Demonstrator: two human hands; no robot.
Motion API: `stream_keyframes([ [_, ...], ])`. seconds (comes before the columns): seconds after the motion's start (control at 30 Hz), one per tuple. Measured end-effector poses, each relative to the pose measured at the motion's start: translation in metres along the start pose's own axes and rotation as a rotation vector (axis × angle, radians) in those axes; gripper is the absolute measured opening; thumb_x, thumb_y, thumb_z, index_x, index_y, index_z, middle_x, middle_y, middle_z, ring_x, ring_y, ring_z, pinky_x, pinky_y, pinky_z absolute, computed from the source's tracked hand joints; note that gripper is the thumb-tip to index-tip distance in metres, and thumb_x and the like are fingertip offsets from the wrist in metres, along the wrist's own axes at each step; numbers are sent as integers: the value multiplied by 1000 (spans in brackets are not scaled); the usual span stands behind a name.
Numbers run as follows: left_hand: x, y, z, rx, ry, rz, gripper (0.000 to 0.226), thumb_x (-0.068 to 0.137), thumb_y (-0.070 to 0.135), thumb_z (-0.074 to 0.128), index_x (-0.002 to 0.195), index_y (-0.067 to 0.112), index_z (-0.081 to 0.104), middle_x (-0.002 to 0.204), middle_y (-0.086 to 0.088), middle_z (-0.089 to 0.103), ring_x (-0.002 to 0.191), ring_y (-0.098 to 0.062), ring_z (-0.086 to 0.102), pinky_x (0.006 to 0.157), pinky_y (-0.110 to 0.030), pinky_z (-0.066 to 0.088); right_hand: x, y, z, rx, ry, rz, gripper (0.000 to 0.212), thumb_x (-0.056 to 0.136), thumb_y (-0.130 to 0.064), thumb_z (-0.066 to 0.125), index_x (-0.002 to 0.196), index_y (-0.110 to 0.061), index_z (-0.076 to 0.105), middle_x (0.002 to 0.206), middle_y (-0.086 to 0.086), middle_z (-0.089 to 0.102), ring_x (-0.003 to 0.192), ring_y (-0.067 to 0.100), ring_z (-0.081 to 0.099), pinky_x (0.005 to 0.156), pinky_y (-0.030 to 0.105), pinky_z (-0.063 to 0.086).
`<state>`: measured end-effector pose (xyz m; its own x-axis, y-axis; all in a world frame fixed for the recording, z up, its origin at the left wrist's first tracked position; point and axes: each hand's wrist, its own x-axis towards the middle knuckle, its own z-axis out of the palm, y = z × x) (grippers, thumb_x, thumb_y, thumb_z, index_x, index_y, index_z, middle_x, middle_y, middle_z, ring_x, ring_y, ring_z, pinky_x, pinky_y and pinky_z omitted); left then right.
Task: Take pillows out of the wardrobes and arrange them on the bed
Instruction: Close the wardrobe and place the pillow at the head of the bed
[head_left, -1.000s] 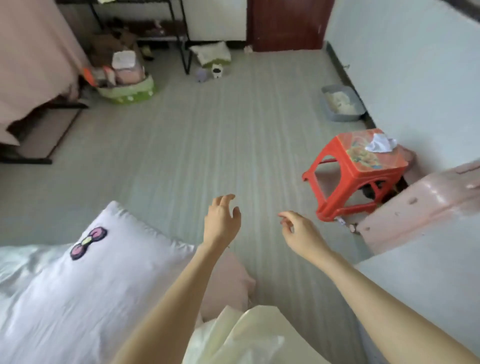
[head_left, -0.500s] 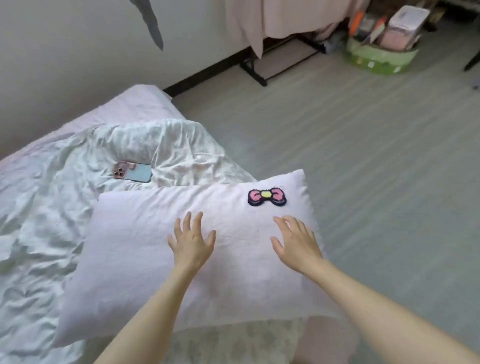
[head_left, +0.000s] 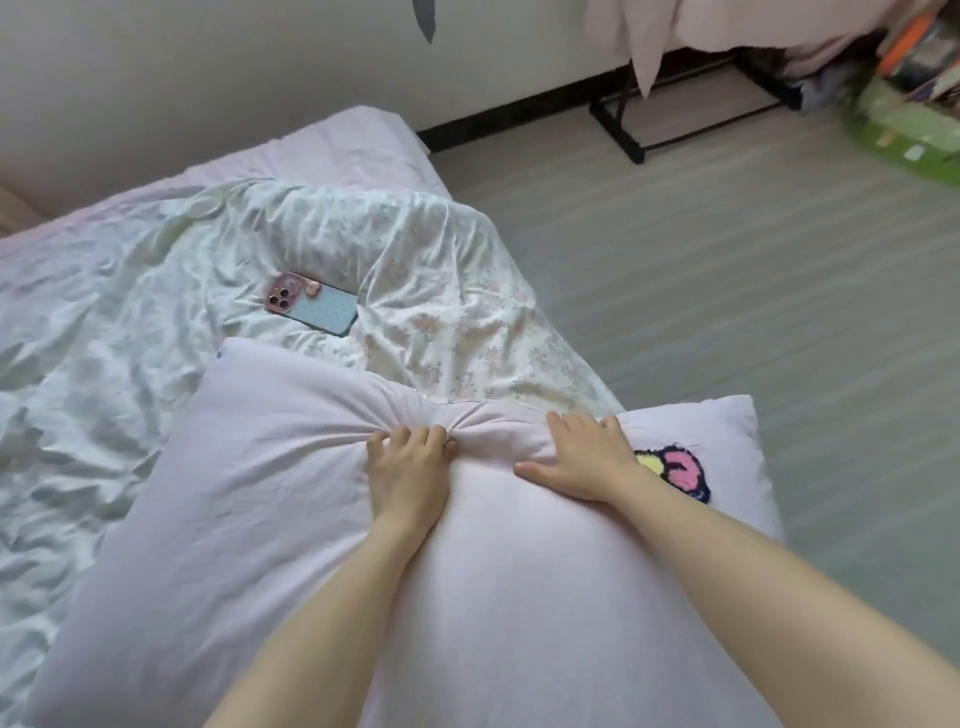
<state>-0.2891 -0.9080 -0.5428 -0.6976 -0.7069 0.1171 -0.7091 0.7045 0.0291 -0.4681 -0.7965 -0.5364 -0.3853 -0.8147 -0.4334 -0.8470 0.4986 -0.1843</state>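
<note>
A large pale pink pillow (head_left: 270, 509) with a pink and yellow bow patch (head_left: 680, 470) lies on the near corner of the bed (head_left: 358, 140). My left hand (head_left: 408, 470) grips the pillow's far edge, its fingers curled into bunched fabric. My right hand (head_left: 582, 460) lies on the pillow beside the bow patch, with its fingers bent over the far edge.
A crumpled white floral duvet (head_left: 431, 291) covers the bed beyond the pillow, with a phone (head_left: 314, 306) in a blue and pink case lying on it. Grey floor (head_left: 753, 260) lies to the right. A black rack foot (head_left: 623, 135) and a green box (head_left: 914, 130) stand farther off.
My view turned from the floor to the bed. Both hands came down flat on the pillow, then slid to its far edge, where the left hand bunched the fabric.
</note>
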Motion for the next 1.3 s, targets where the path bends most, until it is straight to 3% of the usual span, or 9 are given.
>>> stream_keyframes([
  [0.2,-23,18,-58,-199,111,-61,37,84,28,41,51,12,46,43,-9,55,42,-25,54,56,-32,41,-53,-6,-14,18,363,-119,41,90,-48,42,105,-11,52,91,14,70,87,31,62,80,38,35],
  [0.33,-45,36,-115,-286,191,-54,41,86,32,40,51,10,43,41,-11,50,38,-30,47,56,-31,43,-112,-6,-47,93,530,-164,20,75,-21,72,86,-8,63,51,15,63,48,32,59,53,32,45],
  [0.4,-58,52,-147,-307,230,-26,43,87,32,40,50,9,42,39,-10,47,37,-30,44,55,-32,38,-149,0,-63,157,621,-171,18,68,-20,73,72,-7,61,41,13,57,37,30,53,46,29,44],
  [0.6,-59,129,-228,-410,345,263,56,96,38,32,48,10,43,40,-6,42,39,-26,40,53,-32,30,-233,57,-119,381,643,-70,45,77,-56,46,67,-13,57,81,6,59,80,26,55,72,34,35],
  [0.7,-54,192,-261,-457,332,472,48,93,34,41,51,12,47,42,-3,45,42,-25,45,54,-33,30,-260,96,-153,584,578,-85,52,74,-59,49,105,-18,55,119,1,54,110,16,50,92,34,34],
  [0.77,-51,234,-275,-490,303,559,40,89,30,48,54,11,49,44,-1,47,45,-23,46,56,-33,31,-271,124,-171,725,449,-78,63,78,-51,59,131,-23,40,128,-2,51,111,12,52,98,36,41],
  [0.9,-42,327,-291,-505,341,677,37,90,31,47,59,11,51,51,0,51,50,-21,47,59,-27,28,-301,202,-185,729,419,70,56,85,-39,60,134,-21,41,128,4,54,116,21,52,98,44,43],
  [1.07,-31,435,-286,-475,384,642,34,90,31,48,61,14,54,55,3,53,56,-21,51,64,-27,30,-340,288,-189,649,678,189,11,89,-21,54,95,-13,58,99,7,68,96,31,60,79,41,46],
  [1.3,-7,533,-275,-485,337,525,28,89,29,45,73,16,64,68,2,59,75,-15,45,73,-29,32,-362,378,-225,422,1026,199,22,81,-16,44,84,-3,61,79,15,68,73,38,61,58,33,38],
])
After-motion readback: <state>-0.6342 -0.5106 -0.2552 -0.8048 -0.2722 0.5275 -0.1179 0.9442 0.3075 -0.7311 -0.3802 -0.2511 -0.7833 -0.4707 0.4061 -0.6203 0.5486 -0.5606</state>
